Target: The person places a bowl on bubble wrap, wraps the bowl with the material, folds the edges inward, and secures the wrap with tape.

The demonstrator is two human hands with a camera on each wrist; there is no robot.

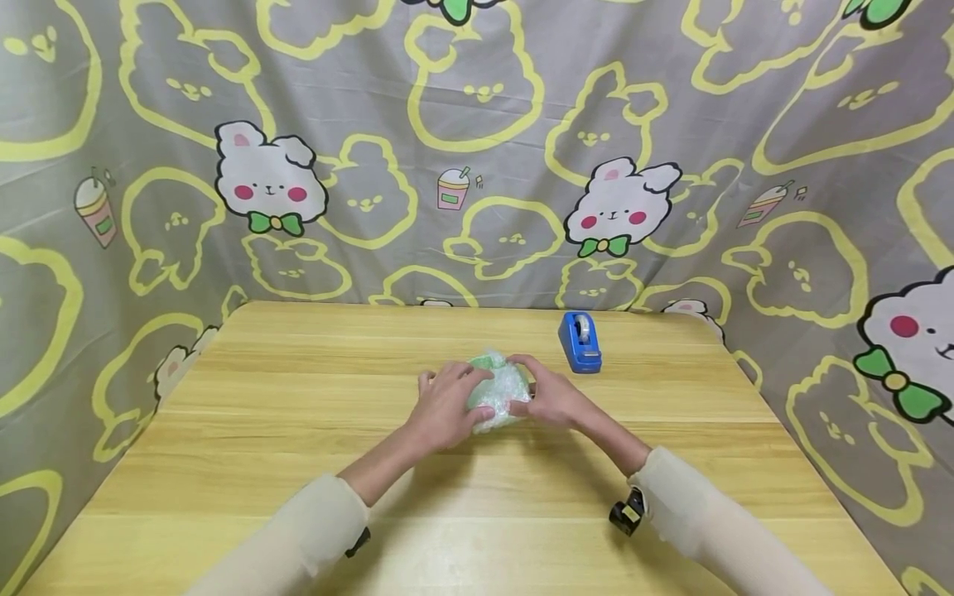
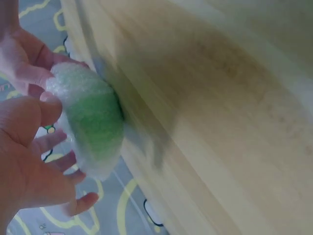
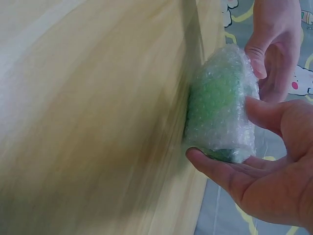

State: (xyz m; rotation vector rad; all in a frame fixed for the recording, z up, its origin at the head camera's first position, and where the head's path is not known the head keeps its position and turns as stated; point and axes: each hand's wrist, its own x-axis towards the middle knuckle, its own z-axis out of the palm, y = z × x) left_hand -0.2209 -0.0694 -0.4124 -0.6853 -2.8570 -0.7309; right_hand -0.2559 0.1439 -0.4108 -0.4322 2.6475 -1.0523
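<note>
A: And here we are, both hands on one thing! A rounded bundle of clear bubble wrap (image 1: 501,391) sits mid-table, seemingly resting on the pale wood-grain tabletop (image 1: 298,418).

B: What's inside?

A: Something green (image 2: 95,117) shows through the layers; the wrap blurs it too much to name.

B: Talk me through the grip.

A: Left hand (image 1: 445,406) has the left side: thumb on the near face, fingers spread round the far one. Right hand (image 1: 555,397) mirrors it, thumb on the wrap, index finger reaching along the end of the bundle. Both holds are as wide as the bundle, no wider.

B: Why two hands?

A: My call: bubble wrap is springy, so pressure from both sides probably stops the layers lifting, and the table looks to carry the weight. How hard they squeeze, I can't tell.

B: And that blue plastic tape dispenser (image 1: 581,349)?

A: Upright beyond the right hand, clear tape roll (image 1: 584,329) in its cradle, cutter end towards the person. A sensible spot, I'd say: clear of both forearms, yet near the right hand.
</note>
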